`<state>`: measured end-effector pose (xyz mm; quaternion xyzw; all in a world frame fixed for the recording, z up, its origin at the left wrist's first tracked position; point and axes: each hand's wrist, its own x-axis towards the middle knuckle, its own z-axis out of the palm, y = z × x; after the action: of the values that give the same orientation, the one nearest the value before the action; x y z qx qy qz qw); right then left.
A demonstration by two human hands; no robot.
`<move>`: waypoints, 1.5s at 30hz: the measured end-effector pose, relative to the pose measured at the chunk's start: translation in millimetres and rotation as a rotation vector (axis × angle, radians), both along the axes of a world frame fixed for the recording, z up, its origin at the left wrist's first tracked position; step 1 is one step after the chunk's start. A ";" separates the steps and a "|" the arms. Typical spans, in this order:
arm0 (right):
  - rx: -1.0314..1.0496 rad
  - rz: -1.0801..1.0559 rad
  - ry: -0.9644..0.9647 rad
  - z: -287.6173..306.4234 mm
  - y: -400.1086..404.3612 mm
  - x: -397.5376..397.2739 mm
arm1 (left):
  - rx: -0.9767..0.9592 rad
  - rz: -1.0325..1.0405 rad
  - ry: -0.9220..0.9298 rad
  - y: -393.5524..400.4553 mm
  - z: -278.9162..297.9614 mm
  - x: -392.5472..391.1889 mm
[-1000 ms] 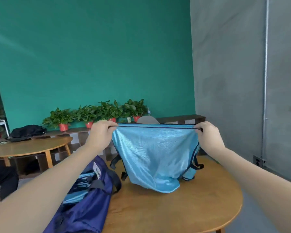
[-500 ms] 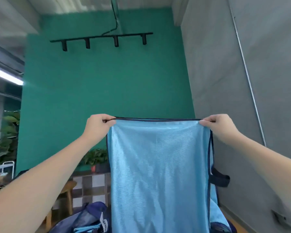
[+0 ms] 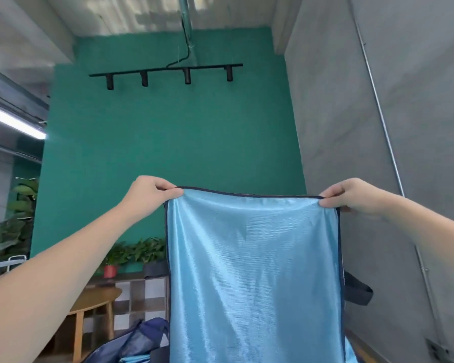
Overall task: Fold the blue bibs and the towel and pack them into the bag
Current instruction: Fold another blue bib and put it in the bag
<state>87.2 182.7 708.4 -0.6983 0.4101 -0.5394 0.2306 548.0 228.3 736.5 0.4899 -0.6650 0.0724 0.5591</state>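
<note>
raised since a second ago: blue bib [image 3: 252, 271], then half draped on the table, now hanging full length in front of the camera; top hem slackened slightly in the last half second, dipping a little between the hands; view tilted up to wall and ceiling.
left hand [image 3: 148, 199]: fingers curled, pinching the bib's top left corner; right hand [image 3: 353, 199]: fingers curled, pinching the top right corner.
bib: light blue, shiny, dark navy trim along top and sides; a dark strap loop [image 3: 358, 290] sticks out at its right edge.
bag [image 3: 139, 344]: navy, low left of the bib, partly hidden; light blue fabric visible at its mouth.
task meaning, as judged: bib shaken out flat, ready for its first fold; packing not yet done for this piece.
writing: a white label on the bag, unreadable; no brand legible anywhere.
background: green wall [image 3: 168, 153]; black track light [image 3: 165, 73]; potted plants [image 3: 131, 254]; wooden side table [image 3: 95, 299].
</note>
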 end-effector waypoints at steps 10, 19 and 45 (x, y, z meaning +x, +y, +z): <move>-0.055 0.002 -0.040 -7.0 7.0 -0.1 | 0.030 -0.073 0.046 1.4 -9.8 0.4; -0.173 -0.083 -0.130 0.4 19.1 -2.6 | 0.143 -0.211 0.104 8.4 -12.4 1.5; 0.402 0.006 0.070 -38.3 -87.6 -7.5 | 0.340 -0.043 0.027 -109.4 -61.0 11.7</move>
<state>79.7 95.0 670.1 -0.6577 0.5155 -0.4213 0.3526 559.6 119.0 675.5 0.5642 -0.6704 -0.0597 0.4783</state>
